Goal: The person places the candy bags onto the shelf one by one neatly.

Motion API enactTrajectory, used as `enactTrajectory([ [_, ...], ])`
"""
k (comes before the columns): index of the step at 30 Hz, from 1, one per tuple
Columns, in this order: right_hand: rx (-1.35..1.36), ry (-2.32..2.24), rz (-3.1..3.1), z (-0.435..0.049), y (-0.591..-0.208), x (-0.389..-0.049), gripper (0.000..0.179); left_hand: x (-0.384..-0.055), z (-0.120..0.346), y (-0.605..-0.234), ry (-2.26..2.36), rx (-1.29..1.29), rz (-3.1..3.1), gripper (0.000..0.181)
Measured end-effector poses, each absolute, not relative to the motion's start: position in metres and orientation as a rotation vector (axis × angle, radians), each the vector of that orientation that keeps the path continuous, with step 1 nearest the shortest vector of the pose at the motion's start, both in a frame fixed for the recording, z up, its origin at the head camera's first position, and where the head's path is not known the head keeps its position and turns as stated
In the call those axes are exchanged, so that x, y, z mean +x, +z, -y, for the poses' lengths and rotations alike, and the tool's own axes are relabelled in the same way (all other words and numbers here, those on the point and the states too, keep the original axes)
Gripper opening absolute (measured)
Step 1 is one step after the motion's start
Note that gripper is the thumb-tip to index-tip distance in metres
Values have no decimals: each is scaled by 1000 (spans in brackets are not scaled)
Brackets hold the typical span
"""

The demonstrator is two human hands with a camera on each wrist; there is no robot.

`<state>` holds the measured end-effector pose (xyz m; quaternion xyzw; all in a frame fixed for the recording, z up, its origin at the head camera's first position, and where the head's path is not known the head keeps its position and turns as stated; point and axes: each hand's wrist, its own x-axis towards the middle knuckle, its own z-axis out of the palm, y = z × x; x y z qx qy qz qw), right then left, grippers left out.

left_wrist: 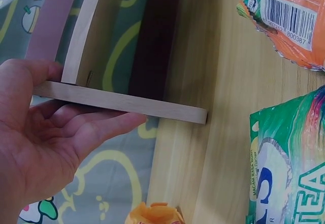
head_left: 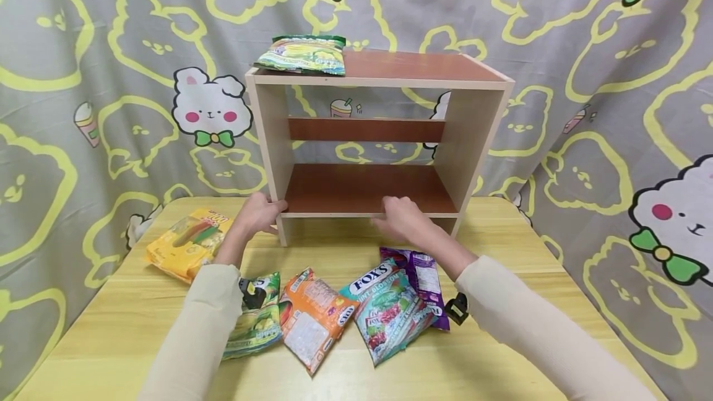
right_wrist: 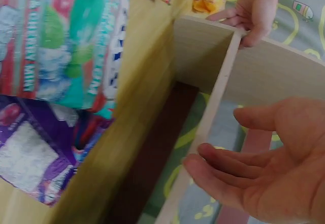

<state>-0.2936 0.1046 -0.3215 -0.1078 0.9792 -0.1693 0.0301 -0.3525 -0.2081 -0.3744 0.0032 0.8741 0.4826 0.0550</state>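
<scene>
A small wooden shelf unit (head_left: 372,187) with brown boards and pale edges stands at the back of the table. My left hand (head_left: 259,213) grips its left side panel (left_wrist: 127,102) at the lower board, thumb on the inner side and fingers stretched along the outer face. In front of the lower board is my right hand (head_left: 403,220), its fingers loosely bent and thumb apart; the fingertips (right_wrist: 195,165) overlap the board's front edge (right_wrist: 218,94) in the right wrist view. A green and yellow candy bag (head_left: 306,54) lies on top, at the left corner.
On the table lie a yellow bag (head_left: 192,243) at left, a green bag (head_left: 259,323) partly under the left forearm, an orange Fox's bag (head_left: 312,317), and a teal Fox's bag (head_left: 387,311) overlapping a purple bag (head_left: 426,280). A patterned curtain (head_left: 150,79) hangs behind.
</scene>
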Motion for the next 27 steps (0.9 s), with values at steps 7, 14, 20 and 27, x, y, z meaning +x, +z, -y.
enactTrajectory([
  [7, -324, -436, -2937, -118, -344, -290, 72, -352, 207, -376, 1486, 4, -2653, 39],
  [14, -293, -360, -2801, -127, -357, -284, 71, -354, 206, -377, 1495, -9, -2660, 31],
  [20, -193, -354, -2653, -129, -365, -277, 66, -356, 208, -378, 1486, -1, -2667, 30],
  [27, -154, -361, -2571, -134, -374, -270, 67, -354, 209, -378, 1490, 13, -2653, 32],
])
